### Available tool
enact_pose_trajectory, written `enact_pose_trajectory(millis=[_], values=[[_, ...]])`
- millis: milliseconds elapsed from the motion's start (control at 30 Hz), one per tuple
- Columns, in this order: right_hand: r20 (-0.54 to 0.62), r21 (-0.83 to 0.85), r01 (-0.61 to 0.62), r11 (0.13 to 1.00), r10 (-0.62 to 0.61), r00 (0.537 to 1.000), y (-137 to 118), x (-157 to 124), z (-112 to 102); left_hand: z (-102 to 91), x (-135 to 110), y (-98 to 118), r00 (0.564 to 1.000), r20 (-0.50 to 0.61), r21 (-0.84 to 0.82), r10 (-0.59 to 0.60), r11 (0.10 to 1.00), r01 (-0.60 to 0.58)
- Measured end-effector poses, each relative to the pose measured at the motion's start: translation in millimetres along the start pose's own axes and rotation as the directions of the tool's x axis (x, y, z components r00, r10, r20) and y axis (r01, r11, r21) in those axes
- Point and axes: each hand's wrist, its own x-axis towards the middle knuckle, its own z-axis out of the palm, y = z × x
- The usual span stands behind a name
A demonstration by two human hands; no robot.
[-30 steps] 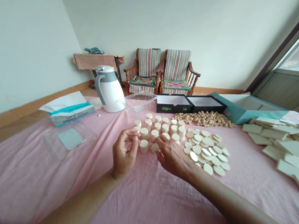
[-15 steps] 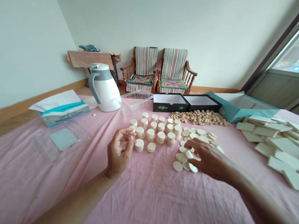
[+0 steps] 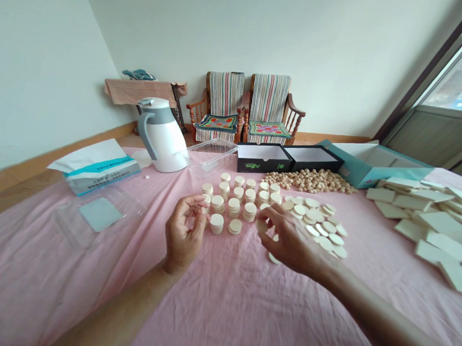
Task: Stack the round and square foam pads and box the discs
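Small stacks of cream round discs [image 3: 237, 196] stand in rows on the pink tablecloth [image 3: 224, 307]. To their right lies a loose heap of the same discs [image 3: 321, 224]. My right hand [image 3: 289, 240] hovers between heap and stacks, its fingertips pinched on one cream disc [image 3: 262, 226]. A short stack [image 3: 235, 226] lies just left of that disc. My left hand [image 3: 183, 232] rests upright left of the stacks, fingers curled together near a stack [image 3: 216, 223]; whether it holds anything is unclear.
A white jug [image 3: 161, 136] and a clear tray [image 3: 212, 154] stand behind the stacks. Two black boxes [image 3: 289, 158], a pile of small balls [image 3: 308, 181], a teal box [image 3: 374, 160] and cream square tiles [image 3: 433, 220] lie right. A tissue pack [image 3: 95, 171] lies left.
My right hand left the stacks, reached into the loose heap, and has come back left holding one disc. My left hand has stayed in place.
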Motion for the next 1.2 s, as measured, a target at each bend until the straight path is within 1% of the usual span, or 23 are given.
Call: enact_pose_trajectory(millis=[100,200,300,367,467,533,633,700,767,833,900,967,1067,1200], values=[[0.005,-0.027,0.051,0.998,-0.051,0.999,-18.2,12.0,22.3,-0.2,-0.9,1.0,1.000,0.003,0.002,0.008,1.000,-0.008],[0.010,-0.107,0.068,0.992,-0.068,0.998,-29.4,20.6,38.2,0.3,-2.5,2.1,1.000,0.016,-0.005,0.004,1.000,-0.004],[0.005,-0.183,0.070,0.981,-0.070,0.998,-34.7,26.9,44.7,0.9,-3.9,3.4,1.000,0.022,-0.024,-0.006,1.000,0.006],[-0.001,-0.191,0.069,0.979,-0.071,0.998,-35.8,29.1,45.7,1.2,-4.4,4.3,1.000,0.022,-0.029,-0.009,1.000,0.010],[-0.037,-0.154,0.072,0.985,-0.078,0.996,-34.2,28.4,43.1,1.2,-4.2,4.8,1.000,0.022,-0.025,-0.017,1.000,0.018],[-0.080,-0.104,0.069,0.992,-0.077,0.994,-30.3,26.0,36.7,0.8,-3.8,4.2,1.000,0.021,-0.012,-0.022,1.000,0.022],[-0.167,-0.046,0.023,0.999,-0.031,0.985,-17.8,22.0,18.0,-0.1,-3.4,2.1,1.000,0.013,0.013,-0.026,1.000,0.026],[-0.196,-0.050,-0.033,0.998,0.023,0.980,-4.5,18.7,1.5,-0.4,-3.2,0.8,0.999,0.015,0.024,-0.032,0.999,0.031],[-0.139,-0.072,-0.081,0.994,0.071,0.988,10.6,13.7,-14.4,0.1,-3.2,0.3,0.999,0.021,0.023,-0.035,0.999,0.034],[-0.005,-0.104,-0.109,0.989,0.109,0.994,23.9,6.6,-26.3,1.3,-3.2,1.0,0.999,0.026,0.019,-0.035,0.999,0.034],[0.126,-0.144,-0.124,0.982,0.143,0.982,31.9,-1.8,-32.2,2.7,-3.0,2.3,0.999,0.030,0.017,-0.037,0.999,0.036],[0.221,-0.177,-0.124,0.976,0.162,0.962,34.0,-9.6,-32.2,3.9,-2.6,3.6,0.999,0.032,0.017,-0.039,0.999,0.039],[0.279,-0.188,-0.102,0.977,0.153,0.948,31.6,-17.0,-25.5,4.1,-1.8,3.8,0.999,0.027,0.017,-0.038,0.999,0.037],[0.277,-0.171,-0.083,0.982,0.129,0.952,30.8,-19.1,-16.4,2.8,-1.4,1.4,0.999,0.012,0.020,-0.030,0.999,0.030]])
